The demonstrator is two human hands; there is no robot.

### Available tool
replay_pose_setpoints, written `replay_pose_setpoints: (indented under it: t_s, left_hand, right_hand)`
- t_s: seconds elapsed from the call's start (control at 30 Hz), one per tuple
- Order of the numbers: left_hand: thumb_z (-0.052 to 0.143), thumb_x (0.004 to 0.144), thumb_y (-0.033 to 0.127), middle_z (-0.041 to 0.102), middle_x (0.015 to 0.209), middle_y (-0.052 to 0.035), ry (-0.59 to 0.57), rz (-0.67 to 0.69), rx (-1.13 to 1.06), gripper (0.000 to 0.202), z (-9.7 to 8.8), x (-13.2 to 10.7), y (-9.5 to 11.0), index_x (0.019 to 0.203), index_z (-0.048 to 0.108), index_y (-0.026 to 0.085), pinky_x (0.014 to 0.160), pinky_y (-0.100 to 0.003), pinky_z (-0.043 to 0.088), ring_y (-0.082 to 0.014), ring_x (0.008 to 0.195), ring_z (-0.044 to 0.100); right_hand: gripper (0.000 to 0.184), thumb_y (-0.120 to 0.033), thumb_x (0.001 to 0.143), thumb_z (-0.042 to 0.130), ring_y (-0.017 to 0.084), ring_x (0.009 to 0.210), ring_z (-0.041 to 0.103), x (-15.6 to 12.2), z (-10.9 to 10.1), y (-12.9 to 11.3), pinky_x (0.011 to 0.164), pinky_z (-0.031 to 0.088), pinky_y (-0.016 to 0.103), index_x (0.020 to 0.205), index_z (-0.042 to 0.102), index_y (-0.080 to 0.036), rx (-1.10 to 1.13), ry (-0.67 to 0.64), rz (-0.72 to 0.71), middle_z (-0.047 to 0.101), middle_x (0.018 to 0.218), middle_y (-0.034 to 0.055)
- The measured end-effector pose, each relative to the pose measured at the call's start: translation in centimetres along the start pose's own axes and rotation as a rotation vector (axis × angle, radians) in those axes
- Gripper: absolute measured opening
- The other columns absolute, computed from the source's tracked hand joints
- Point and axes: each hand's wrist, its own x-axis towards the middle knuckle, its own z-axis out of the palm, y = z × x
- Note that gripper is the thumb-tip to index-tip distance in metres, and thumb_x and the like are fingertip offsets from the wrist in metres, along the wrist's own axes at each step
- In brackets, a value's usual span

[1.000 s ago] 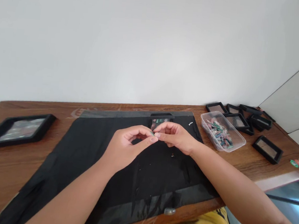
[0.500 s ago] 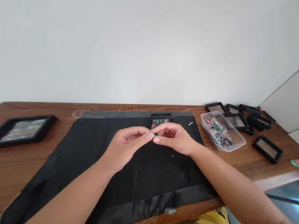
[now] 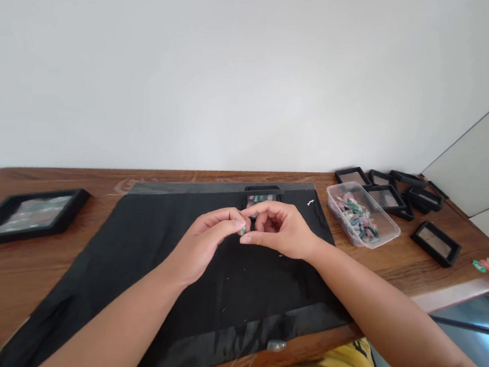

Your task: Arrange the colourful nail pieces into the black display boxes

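Above the black mat (image 3: 134, 253), my left hand (image 3: 204, 240) pinches a small pale-green piece (image 3: 242, 228) between thumb and fingertips. The piece is mostly covered, and its exact kind is too small to tell. My right hand (image 3: 283, 227) meets it from the other side. Its index fingertip lies against the left fingertips and its thumb is just below the piece, with a gap between the two. Behind the hands, partly hidden, is a small black frame (image 3: 263, 190) with pink and green pieces inside.
At right, a clear plastic tub (image 3: 389, 232) holds many small wrapped pieces. Several black frames (image 3: 385, 197) are piled behind it, and another frame (image 3: 435, 242) lies nearer. A larger black frame (image 3: 69, 210) is at left. A shiny oval object (image 3: 276, 346) lies by the front edge.
My right thumb and index finger have parted around the small piece and shifted slightly left. The left fingers still pinch it, now turned differently.
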Motion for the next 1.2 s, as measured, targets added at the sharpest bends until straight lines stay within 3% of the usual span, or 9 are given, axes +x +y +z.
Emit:
replay_pose_setpoints:
  t_s: [0.17,0.3,0.57,0.83,1.2]
  left_hand:
    - [0.08,0.067,0.043,0.056,0.063,0.0012,-0.022,-0.06,-0.091,0.033,-0.1,0.0,0.0,0.055,0.059,0.021,0.067,-0.028,0.044,-0.016,0.069,0.052]
    - [0.084,0.067,0.043,0.057,0.065,0.001,-0.055,-0.045,-0.103,0.034,-0.4,0.1,-0.2,0.057,0.061,0.021,0.067,-0.027,0.042,-0.0155,0.07,0.051]
    - [0.086,0.066,0.039,0.06,0.069,-0.0003,-0.048,-0.007,-0.101,0.026,-0.7,0.0,-0.2,0.06,0.068,0.022,0.072,-0.029,0.042,-0.0171,0.075,0.052]
    - [0.085,0.068,0.042,0.055,0.065,0.0007,-0.143,-0.048,-0.11,0.03,-0.6,0.0,-0.1,0.06,0.066,0.021,0.067,-0.029,0.039,-0.0161,0.07,0.048]
    - [0.083,0.072,0.047,0.058,0.071,0.0,-0.109,-0.021,-0.022,0.031,-0.6,0.0,-0.3,0.071,0.066,0.021,0.071,-0.032,0.042,-0.0176,0.073,0.05]
  right_hand:
    - [0.038,-0.051,0.082,0.086,0.007,0.057,0.039,-0.2,0.3,-0.5,0.054,0.033,0.025,0.099,0.078,-0.018,-0.176,0.043,-0.169,0.054,0.065,-0.0058]
    - [0.041,-0.056,0.084,0.081,0.008,0.058,0.039,-0.3,0.4,-0.8,0.054,0.033,0.025,0.101,0.078,-0.019,-0.258,0.046,-0.141,0.055,0.066,-0.005]
    - [0.038,-0.05,0.081,0.086,0.006,0.052,0.035,-0.4,0.4,-1.2,0.052,0.031,0.025,0.097,0.07,-0.019,-0.17,0.056,-0.101,0.05,0.064,-0.0087]
    - [0.046,-0.042,0.073,0.092,0.006,0.053,0.037,-0.2,0.4,-1.3,0.054,0.034,0.023,0.094,0.058,-0.021,0.033,-0.068,0.002,0.047,0.062,-0.0125]
    - [0.042,-0.039,0.077,0.089,0.005,0.051,0.035,-0.1,0.1,-1.4,0.052,0.032,0.021,0.095,0.055,-0.021,0.026,-0.045,-0.032,0.045,0.06,-0.0139]
